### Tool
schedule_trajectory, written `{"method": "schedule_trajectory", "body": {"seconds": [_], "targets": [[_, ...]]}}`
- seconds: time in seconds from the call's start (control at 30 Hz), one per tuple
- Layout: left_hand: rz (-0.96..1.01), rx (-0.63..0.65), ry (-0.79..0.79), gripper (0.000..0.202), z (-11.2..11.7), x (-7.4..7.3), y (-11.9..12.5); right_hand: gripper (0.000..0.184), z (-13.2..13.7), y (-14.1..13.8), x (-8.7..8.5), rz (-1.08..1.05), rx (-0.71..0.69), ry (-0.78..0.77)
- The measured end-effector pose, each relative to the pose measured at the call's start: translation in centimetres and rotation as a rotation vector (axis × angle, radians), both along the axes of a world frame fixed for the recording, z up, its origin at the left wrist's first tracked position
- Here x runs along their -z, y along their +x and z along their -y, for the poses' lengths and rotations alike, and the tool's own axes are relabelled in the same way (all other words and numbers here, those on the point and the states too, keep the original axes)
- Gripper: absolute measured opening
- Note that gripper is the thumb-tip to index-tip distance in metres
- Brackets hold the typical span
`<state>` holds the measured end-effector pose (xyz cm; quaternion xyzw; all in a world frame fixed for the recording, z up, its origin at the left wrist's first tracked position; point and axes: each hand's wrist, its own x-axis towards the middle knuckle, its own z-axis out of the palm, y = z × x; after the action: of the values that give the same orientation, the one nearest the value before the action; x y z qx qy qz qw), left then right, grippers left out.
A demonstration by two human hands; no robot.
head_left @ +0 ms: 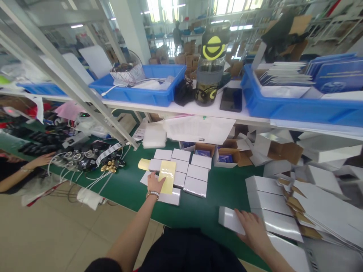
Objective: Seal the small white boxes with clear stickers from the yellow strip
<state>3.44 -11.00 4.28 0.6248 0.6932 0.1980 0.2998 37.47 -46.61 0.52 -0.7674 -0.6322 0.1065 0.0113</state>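
Note:
My left hand [154,184] reaches out over the green table [224,189] and pinches the near edge of a yellow sheet [167,176]. That sheet lies across a block of several small white boxes [193,174] set in rows. My right hand [253,228] lies flat, fingers stretched, on a white box [231,220] near the table's front edge. It grips nothing. A bracelet sits on my left wrist.
Flattened white cartons [286,215] pile up at the right. Open brown-lined boxes [227,155] stand behind the rows. A shelf above carries blue bins [141,88], a large bottle [211,62] and a phone [231,99]. Another person's hand [42,160] rests by cables at left.

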Motion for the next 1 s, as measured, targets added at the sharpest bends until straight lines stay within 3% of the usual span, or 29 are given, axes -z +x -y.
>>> {"method": "schedule_trajectory", "body": {"seconds": [0.1, 0.2, 0.3, 0.43, 0.6, 0.73, 0.83, 1.0], "targets": [[0.056, -0.058, -0.029, 0.057, -1.4, 0.2, 1.3, 0.076, -2.4, -5.2, -0.8, -0.062, -0.044, 0.032], [0.167, -0.093, -0.099, 0.040, -2.1, -0.2, 1.9, 0.076, -5.6, -10.2, -1.5, -0.106, -0.058, 0.066], [0.319, -0.060, -0.183, 0.020, -1.5, -1.4, 1.8, 0.059, -8.9, -13.0, -2.2, -0.125, -0.022, 0.118], [0.497, 0.003, -0.264, 0.031, 1.6, -4.3, 0.8, 0.033, -13.1, -13.2, -4.7, -0.340, 0.043, 0.322], [0.767, 0.126, -0.350, 0.037, 7.3, -9.8, 0.2, 0.049, -18.5, -12.7, -11.7, -0.579, 0.026, 0.617], [0.870, 0.167, -0.403, 0.035, 10.6, -13.2, 0.6, 0.043, -21.5, -12.7, -16.1, -0.879, 0.020, 0.592], [0.847, 0.166, -0.370, 0.035, 11.9, -14.8, 0.9, 0.032, -21.7, -12.8, -17.4, -1.021, -0.123, 0.515], [0.777, 0.105, -0.316, 0.037, 12.9, -16.6, 1.5, 0.030, -19.5, -13.2, -17.8, -0.878, -0.196, 0.553]]}}
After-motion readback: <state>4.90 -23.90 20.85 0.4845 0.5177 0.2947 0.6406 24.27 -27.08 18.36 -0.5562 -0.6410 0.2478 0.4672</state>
